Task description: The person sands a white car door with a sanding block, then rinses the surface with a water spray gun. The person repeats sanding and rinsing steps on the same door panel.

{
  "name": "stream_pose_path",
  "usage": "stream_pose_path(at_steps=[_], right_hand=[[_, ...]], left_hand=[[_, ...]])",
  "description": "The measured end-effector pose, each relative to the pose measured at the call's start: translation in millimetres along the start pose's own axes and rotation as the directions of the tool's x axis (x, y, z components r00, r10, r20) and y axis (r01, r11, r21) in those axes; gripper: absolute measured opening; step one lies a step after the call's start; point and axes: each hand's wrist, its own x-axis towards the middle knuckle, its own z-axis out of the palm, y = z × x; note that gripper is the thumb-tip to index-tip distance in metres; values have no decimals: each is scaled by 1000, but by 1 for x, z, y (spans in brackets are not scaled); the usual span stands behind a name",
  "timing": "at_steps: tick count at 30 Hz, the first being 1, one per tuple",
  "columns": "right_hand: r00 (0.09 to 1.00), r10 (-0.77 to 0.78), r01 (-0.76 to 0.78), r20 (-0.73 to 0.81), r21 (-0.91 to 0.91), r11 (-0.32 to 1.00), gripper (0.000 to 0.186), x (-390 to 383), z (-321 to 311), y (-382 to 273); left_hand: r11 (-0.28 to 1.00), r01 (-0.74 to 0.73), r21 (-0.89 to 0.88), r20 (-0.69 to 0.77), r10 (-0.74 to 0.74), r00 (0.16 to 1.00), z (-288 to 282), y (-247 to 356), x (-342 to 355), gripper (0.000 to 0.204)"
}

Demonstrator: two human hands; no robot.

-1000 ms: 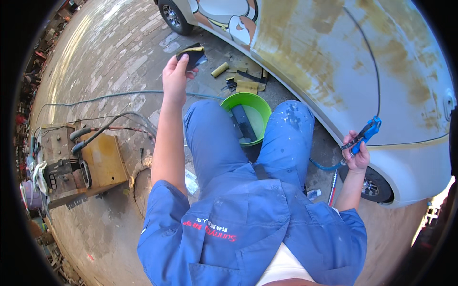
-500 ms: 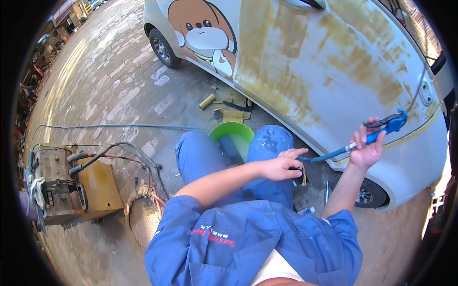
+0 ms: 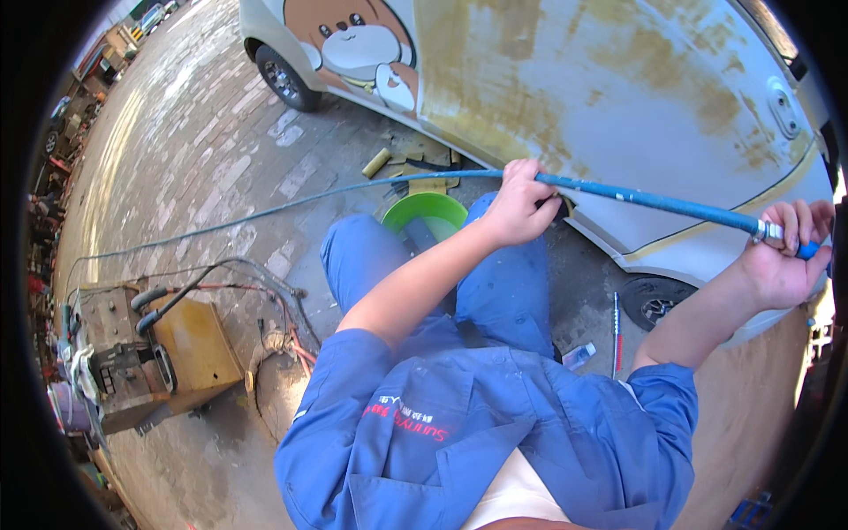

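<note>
My left hand (image 3: 519, 205) is closed around a blue air hose (image 3: 654, 200), just in front of the car door. At the far right, my right hand (image 3: 782, 256) grips the metal fitting and the blue air blow gun (image 3: 807, 251) at the hose's end. Most of the gun is hidden by the fingers and the view's edge. Between the two hands the hose runs nearly straight; beyond my left hand it trails off left over the ground. A white car (image 3: 609, 115) stands close by, its door and rear panel smeared with yellowish-brown filler.
Between my knees sits a green basin (image 3: 426, 208) of water. Sandpaper pieces (image 3: 427, 185) lie beyond it. A boxy machine (image 3: 194, 353) with cables stands at left. A clear bottle (image 3: 579, 356) and a slim metal-and-red tool (image 3: 617, 336) lie near the rear wheel (image 3: 655, 305).
My right hand has moved right and outward with the blow gun. My left hand has risen from my knee and taken hold of the hose, which is now stretched between both hands.
</note>
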Motion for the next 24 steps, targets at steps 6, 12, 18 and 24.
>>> stream_pose_path(at_steps=[6,12,18,24], right_hand=[[996,80,-74,-38,139,988,53,-19,-6,-41],[990,59,-90,131,239,967,57,-24,10,-19],[853,225,-374,471,250,893,57,-2,41,-16],[957,81,-147,280,221,964,75,38,65,-20]], left_hand=[[938,58,-343,354,72,932,-44,55,-47,12],[757,420,-501,618,-28,786,-63,49,-65,11],[803,388,-452,706,56,706,-15,40,-57,16],[573,559,-600,671,-19,741,-75,16,5,11]])
